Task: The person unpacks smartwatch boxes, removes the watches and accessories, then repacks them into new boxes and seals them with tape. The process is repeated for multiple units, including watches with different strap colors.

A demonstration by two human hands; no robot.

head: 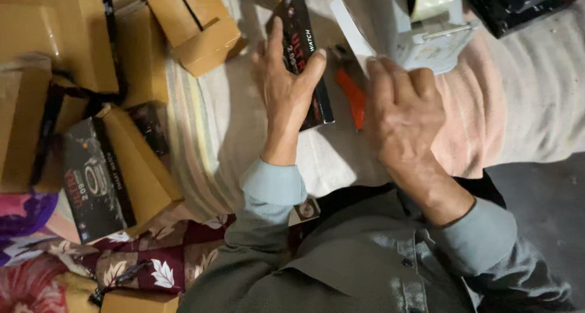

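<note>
1. Head view: the left hand [286, 87] has its fingers clamped on a slim black watch box [303, 57], held over a pale blanket [244, 124] at centre
2. The right hand [405, 115], fingers curled together, presses a white tape dispenser [426, 32] with an orange handle [352, 96], just right of the box
3. Brown cardboard cartons [201, 26] lie far left; another black box [91, 179] rests near left

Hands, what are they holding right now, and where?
Left hand grips the long black box around its middle. Right hand rests by the orange-handled tool; grip unclear.
</note>
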